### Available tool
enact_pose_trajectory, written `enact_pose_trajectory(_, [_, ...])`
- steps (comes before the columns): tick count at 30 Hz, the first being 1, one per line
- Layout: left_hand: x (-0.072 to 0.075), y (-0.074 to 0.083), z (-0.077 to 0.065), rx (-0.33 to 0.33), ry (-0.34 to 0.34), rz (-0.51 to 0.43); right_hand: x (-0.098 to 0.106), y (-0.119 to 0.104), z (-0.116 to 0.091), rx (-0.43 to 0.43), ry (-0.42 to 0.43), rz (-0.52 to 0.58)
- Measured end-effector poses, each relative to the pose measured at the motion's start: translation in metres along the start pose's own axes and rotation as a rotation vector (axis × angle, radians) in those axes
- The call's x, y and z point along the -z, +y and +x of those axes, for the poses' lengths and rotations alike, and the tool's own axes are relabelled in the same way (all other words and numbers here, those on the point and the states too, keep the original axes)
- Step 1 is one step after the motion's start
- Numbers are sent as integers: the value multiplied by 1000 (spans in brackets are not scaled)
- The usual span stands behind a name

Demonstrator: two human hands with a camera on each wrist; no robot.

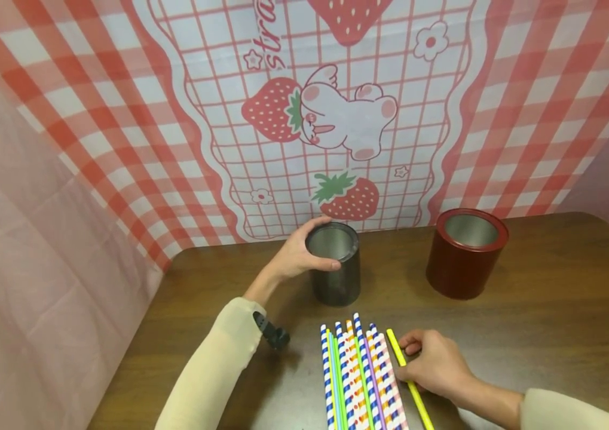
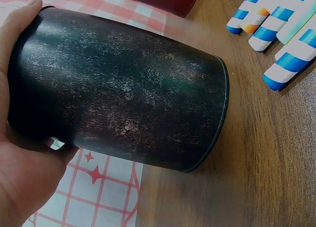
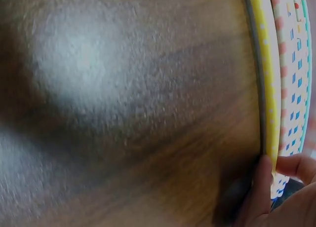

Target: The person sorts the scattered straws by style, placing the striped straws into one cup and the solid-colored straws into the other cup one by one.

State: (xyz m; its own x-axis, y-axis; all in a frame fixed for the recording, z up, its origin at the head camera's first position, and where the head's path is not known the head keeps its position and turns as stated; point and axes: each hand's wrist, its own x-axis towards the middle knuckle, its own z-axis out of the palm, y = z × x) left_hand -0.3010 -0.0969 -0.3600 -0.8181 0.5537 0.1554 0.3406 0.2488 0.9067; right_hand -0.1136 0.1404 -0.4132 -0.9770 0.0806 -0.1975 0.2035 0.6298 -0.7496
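My left hand [image 1: 299,254] grips a dark grey metal canister [image 1: 338,283] near its rim, thumb across the front and fingers round the back. The canister stands upright with its top uncovered. In the left wrist view its speckled side [image 2: 123,89] fills the middle. My right hand [image 1: 438,364] pinches a yellow paper straw [image 1: 417,399] near its far end, between thumb and fingers. White dots show on that yellow straw [image 3: 269,74] in the right wrist view. Left of it lies a row of paper straws [image 1: 355,376], striped, dotted and plain, roughly side by side.
A red metal canister [image 1: 460,269], open at the top, stands at the back right of the wooden table [image 1: 562,310]. Behind the table hangs a checked strawberry cloth [image 1: 196,179]. A black wrist camera [image 1: 272,331] sits on my left wrist.
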Motion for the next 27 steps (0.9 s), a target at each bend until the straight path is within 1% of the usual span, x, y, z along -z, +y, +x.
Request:
enact_pose_trajectory(5, [1,-1,0,1,-15,-9,4,-1,4,93,-6,-149])
enact_pose_trajectory(6, [1,-1,0,3,-15,-9,5,-1,4,108,-12,-169])
enact_pose_trajectory(8, [0,0,-1,5,-12,0,6,-1,5,121,-26,-171])
enact_pose_trajectory(10, [0,0,-1,5,-8,9,6,-2,5,104,-44,-135])
enact_pose_trajectory(14, [-1,-1,-2,-1,-9,6,6,-1,4,50,-65,-16])
enact_pose_trajectory(20, [-2,0,-1,10,-22,-8,13,0,5,-42,-140,132])
enact_pose_trajectory(23, [-1,1,-1,14,-26,-12,19,-2,8,-50,-161,174])
enact_pose_trajectory(27, [-1,1,-1,17,-18,-9,28,-9,14,-29,-163,208])
